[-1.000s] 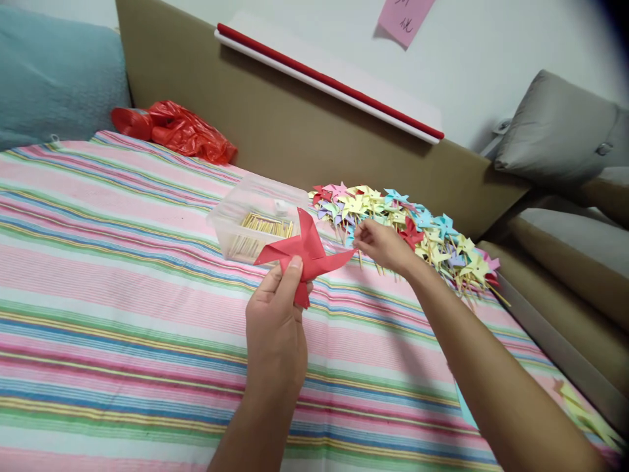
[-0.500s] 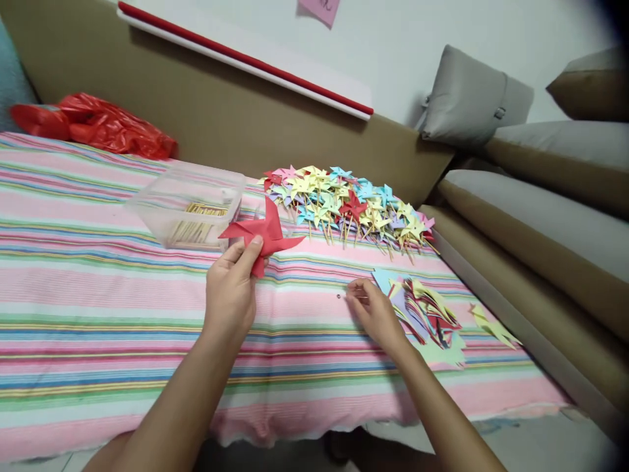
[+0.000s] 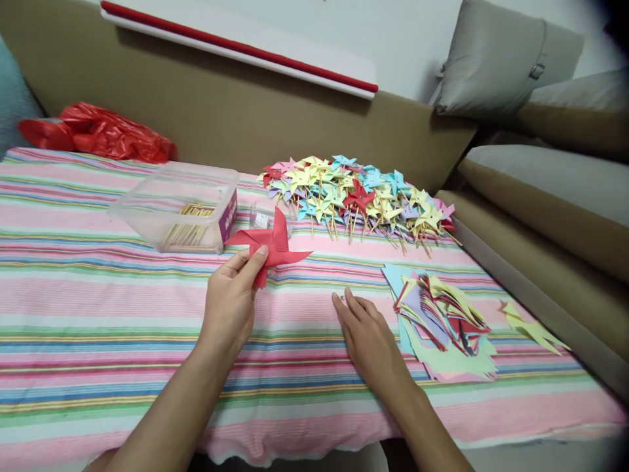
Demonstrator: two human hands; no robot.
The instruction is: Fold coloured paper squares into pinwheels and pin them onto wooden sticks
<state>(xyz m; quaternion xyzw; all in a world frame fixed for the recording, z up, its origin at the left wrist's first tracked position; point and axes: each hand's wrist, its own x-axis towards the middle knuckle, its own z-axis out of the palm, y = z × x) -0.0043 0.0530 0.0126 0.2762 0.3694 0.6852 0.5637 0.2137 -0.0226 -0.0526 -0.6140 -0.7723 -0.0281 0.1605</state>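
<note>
A red paper pinwheel head [image 3: 273, 246] with folded blades, no stick visible, is pinched between the thumb and fingers of my left hand [image 3: 233, 298], held above the striped cloth. My right hand [image 3: 371, 337] rests palm down on the cloth, fingers stretched forward. Its thumb and index tips lie a little apart, on either side of a tiny round-headed item [image 3: 343, 298], too small to identify. Right of this hand, a fanned stack of cut coloured paper [image 3: 437, 314] lies on larger sheets, with a dark tool partly showing on it.
Finished pinwheels on sticks [image 3: 358, 196] are heaped at the back. A clear plastic box [image 3: 142, 216] holding thin sticks stands left, beside a small clear container [image 3: 263, 219]. A red plastic bag [image 3: 113, 134] lies back left; yellow paper pieces [image 3: 533, 328] and cushions [image 3: 545, 177] are right.
My right hand has flattened and stretched its fingers around the tiny item on the cloth. My left hand still holds the red pinwheel head. The camera view has shifted and tilted down.
</note>
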